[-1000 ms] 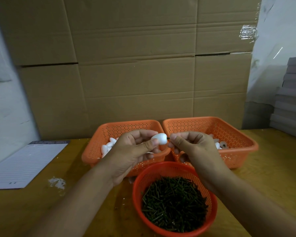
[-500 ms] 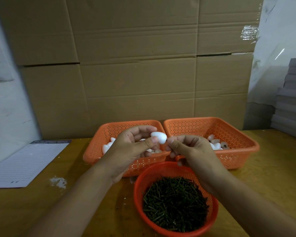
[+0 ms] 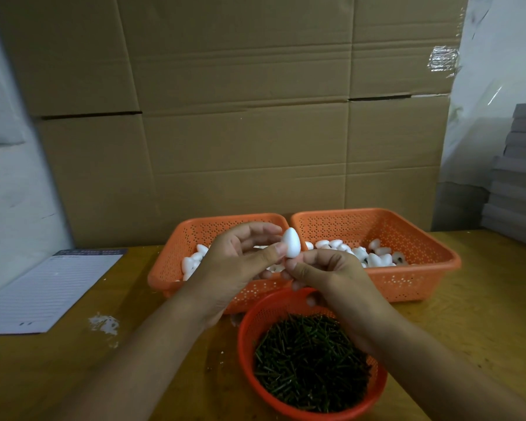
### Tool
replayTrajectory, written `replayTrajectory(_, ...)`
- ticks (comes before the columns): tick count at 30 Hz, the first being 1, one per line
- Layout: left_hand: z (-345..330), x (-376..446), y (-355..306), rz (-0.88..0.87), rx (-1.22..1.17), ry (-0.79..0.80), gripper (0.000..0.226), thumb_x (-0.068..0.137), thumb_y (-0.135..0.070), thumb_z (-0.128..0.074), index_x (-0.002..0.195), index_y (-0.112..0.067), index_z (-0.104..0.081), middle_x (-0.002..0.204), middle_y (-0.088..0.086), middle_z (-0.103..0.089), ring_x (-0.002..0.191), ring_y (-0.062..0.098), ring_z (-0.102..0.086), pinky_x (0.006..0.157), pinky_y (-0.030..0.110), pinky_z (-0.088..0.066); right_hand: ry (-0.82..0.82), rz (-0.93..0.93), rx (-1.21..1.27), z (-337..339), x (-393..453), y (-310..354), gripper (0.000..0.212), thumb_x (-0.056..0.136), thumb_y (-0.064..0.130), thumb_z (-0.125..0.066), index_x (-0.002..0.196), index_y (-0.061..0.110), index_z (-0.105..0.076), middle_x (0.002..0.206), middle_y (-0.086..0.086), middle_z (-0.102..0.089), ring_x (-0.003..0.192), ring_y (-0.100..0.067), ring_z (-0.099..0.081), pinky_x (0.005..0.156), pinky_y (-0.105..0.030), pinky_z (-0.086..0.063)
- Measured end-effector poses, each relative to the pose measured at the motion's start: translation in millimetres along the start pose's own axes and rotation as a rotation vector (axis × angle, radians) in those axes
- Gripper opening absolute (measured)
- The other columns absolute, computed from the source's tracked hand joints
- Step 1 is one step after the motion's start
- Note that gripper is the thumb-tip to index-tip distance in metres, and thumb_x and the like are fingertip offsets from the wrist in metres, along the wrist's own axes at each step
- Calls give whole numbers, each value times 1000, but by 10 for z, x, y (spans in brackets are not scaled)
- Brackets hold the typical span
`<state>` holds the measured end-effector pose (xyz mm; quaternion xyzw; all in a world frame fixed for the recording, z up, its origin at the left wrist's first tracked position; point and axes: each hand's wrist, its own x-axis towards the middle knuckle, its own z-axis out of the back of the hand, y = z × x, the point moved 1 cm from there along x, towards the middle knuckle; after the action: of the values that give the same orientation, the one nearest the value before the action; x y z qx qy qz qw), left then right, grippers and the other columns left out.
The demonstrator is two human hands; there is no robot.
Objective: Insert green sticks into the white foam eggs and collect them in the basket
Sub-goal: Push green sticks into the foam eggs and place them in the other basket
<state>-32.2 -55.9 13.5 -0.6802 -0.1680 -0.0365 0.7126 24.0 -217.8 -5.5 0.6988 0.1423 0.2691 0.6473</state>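
Above the round stick basket (image 3: pixel 246 338) our left hand (image 3: pixel 237 265) pinches one foam egg (image 3: pixel 291 247), right hand (image 3: pixel 325 275) fingers curled beneath it; many eggs remain.

1. Two forearms come into the head view from the bottom edge, one on each side of the round orange basket (image 3: pixel 312 354), and both are bare up to the frame border.
2. No sleeve, glove, watch, bracelet or ring is seen on any part that is visible.
3. The left hand (image 3: pixel 240 265), above and to the left of this basket, has short nails without polish; the thumb nail is clearly visible.
4. The right hand (image 3: pixel 328 275), directly above the far rim of the basket, is also uncovered, and its nails are short.
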Motion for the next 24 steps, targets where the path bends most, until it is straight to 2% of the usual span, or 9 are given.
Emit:
replayTrajectory(3, -13, -5, -2, -16, 39, 7, 42, 73, -29, -79, 112, -18, -69, 106, 0, -76, 88, 15, -73, 72, 25, -59, -7, 8, 5, -2, -8, 8, 10, 89, 19, -72, 83, 12, -75, 75, 2, -74, 64, -3, -62, 51, -17, -45)
replayTrajectory(7, -31, -11, 5, -34, 59, 8, 43, 72, -29, -81, 111, -17, -70, 101, 3, -77, 84, 15, -74, 68, 21, -55, 12, 25, -5, -21, -24, 15, 11, 88, 17, -72, 80, 11, -76, 71, 1, -71, 61, -3, -59, 50, -17, -44)
replayTrajectory(11, -22, -16, 16, -30, 75, 50, 40, 77, -32, -78, 114, -16, -70, 98, 4, -77, 86, 14, -72, 72, 24, -56, 42, 37, -20, -8, -30, 37, 15, 89, 17, -70, 76, 12, -76, 72, -1, -71, 63, -6, -59, 51, -17, -44)
replayTrajectory(14, 1, -17, 3, -2, 27, 93, 41, 77, -36, -79, 114, -19, -72, 104, 8, -76, 89, 18, -71, 76, 28, -56, 79, 48, -31, 11, -24, 50, 16, 91, 17, -67, 78, 13, -76, 76, -2, -73, 66, -7, -61, 53, -18, -45)
replayTrajectory(19, 30, -15, -20, 38, -68, 161, 33, 85, -24, -71, 117, -13, -72, 94, 13, -74, 77, 17, -69, 70, 25, -55, 137, 67, -40, 19, -20, 73, 23, 95, 15, -63, 76, 18, -76, 75, 0, -73, 66, -6, -62, 52, -18, -45)
replayTrajectory(24, 28, -22, -16, 47, -102, 178, 33, 86, -21, -70, 117, -11, -71, 92, 12, -72, 76, 16, -68, 68, 23, -54, 128, 68, -48, 19, -33, 93, 22, 95, 13, -63, 77, 16, -75, 76, -1, -72, 65, -7, -61, 52, -18, -45)
